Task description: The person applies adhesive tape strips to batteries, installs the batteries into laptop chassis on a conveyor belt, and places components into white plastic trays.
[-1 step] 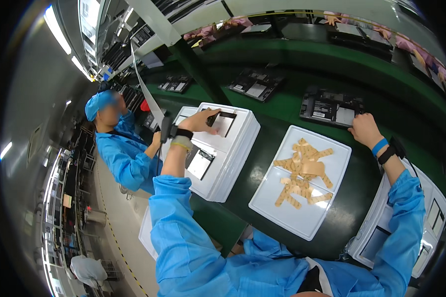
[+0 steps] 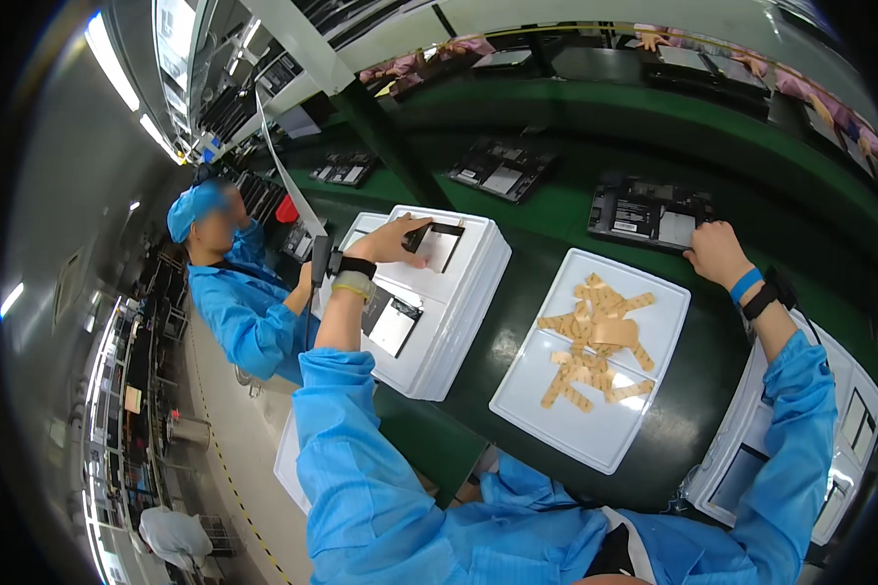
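Note:
On the left, my left hand reaches into the top white tray of a stack. Its thumb and fingers are bent around the dark end of a flat rectangular part with a black edge. A second flat silver-and-black part lies in the nearer compartment. To the right, my right hand is closed at the near right corner of an opened laptop base, whose inner parts face up. The fingertips are partly hidden there.
Between my arms, a white tray holds a heap of tan tape strips. More white trays with flat parts stand under my right forearm. Other opened laptop bases lie along the green bench. A co-worker in blue sits at left.

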